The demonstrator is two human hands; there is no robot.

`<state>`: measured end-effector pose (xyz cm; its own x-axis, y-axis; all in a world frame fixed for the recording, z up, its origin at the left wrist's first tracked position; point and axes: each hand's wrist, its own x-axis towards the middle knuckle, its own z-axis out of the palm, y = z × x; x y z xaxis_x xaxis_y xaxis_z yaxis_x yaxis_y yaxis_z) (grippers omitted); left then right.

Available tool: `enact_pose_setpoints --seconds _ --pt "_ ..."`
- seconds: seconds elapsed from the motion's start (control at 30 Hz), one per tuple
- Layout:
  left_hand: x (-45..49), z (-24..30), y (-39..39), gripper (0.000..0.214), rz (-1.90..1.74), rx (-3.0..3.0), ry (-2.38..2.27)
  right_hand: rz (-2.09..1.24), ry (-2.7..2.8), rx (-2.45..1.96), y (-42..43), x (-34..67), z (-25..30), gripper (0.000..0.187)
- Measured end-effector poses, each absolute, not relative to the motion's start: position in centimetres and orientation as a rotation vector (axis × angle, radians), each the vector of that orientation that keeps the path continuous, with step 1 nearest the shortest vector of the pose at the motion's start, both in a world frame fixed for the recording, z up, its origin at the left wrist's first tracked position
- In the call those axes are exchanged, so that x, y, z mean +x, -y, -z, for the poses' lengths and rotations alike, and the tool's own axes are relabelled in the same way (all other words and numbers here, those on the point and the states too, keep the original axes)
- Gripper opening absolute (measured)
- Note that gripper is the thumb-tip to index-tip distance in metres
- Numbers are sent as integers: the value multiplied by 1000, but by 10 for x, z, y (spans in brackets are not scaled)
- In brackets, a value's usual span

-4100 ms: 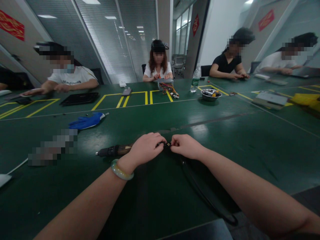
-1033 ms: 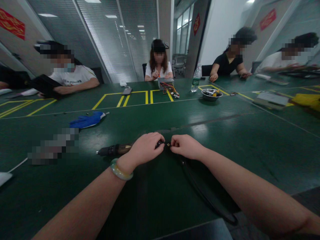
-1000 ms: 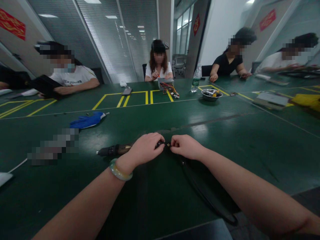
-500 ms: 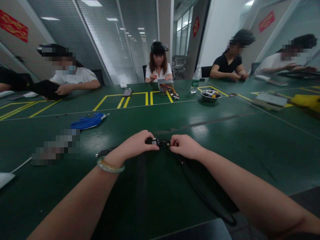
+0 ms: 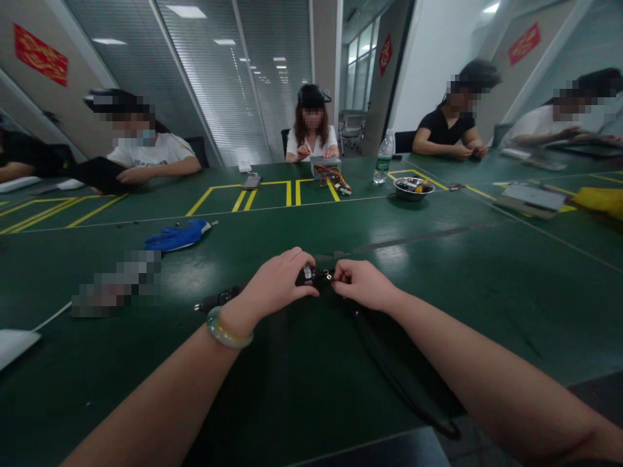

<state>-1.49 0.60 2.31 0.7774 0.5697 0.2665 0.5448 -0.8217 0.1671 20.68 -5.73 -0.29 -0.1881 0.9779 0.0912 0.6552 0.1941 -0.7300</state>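
Observation:
My left hand, with a green bangle on the wrist, is closed on the front end of a black electric screwdriver whose rear sticks out to the left. My right hand pinches a small part at the tool's tip; the part is too small to name. A black cable runs from under my right hand toward the near table edge. Both hands rest on the green table.
A blue glove lies left of my hands. Farther back are a steel bowl of parts, a water bottle, a grey box with coloured wires and yellow floor-style markings. Several other people sit around the table working.
My left hand slid forward along the screwdriver, which rose slightly off the table, showing less of its rear. My right hand kept its pinch. The view shifted a little.

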Motion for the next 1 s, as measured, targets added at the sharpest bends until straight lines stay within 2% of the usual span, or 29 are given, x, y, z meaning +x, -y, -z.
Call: enact_pose_setpoints --seconds 0.2,0.5,0.83,1.0 --pt "-12 -27 2 46 -347 2839 -853 -694 1925 -1429 59 207 1 7" --pt "-11 -19 -1 53 -207 2667 -995 -839 1829 -1465 56 210 6 11" --pt "-1 -10 18 44 -373 2830 -1163 -763 1846 -1667 56 209 2 11" --pt "1 -4 14 39 -412 2902 -1067 -751 1869 -1685 55 208 2 11"
